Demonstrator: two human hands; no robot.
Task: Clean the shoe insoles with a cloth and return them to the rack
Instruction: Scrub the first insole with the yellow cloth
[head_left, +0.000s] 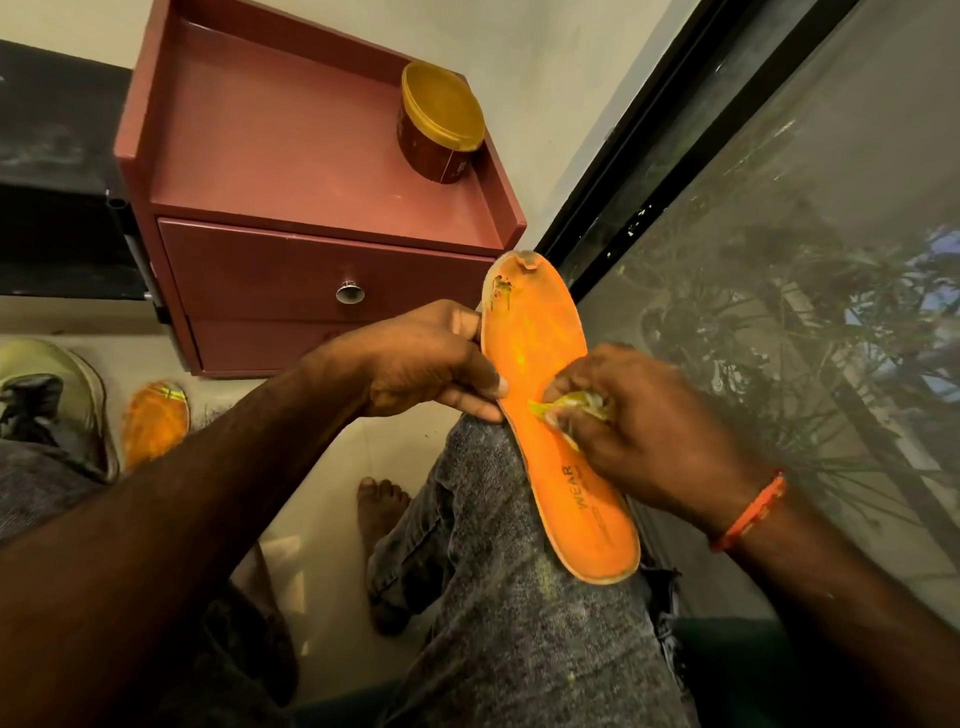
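Wiping was midway: left hand (431, 364) fingers pinched the orange insole (550, 415) edge, right hand (639, 431) fingers clutched the yellow cloth (574, 404) against it; second insole (155, 421) and racking remained.

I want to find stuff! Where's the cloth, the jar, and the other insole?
cloth (576, 404), head view, its yellow middle.
jar (441, 106), head view, its gold lid.
other insole (155, 421), head view, its orange middle.

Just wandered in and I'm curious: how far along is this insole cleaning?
Nothing looks finished yet. In hand: the left hand steadies an orange insole on the knee while the right hand rubs its middle with a yellow cloth; the toe end still shows dark marks. Left: a second insole on the floor, then returning both.
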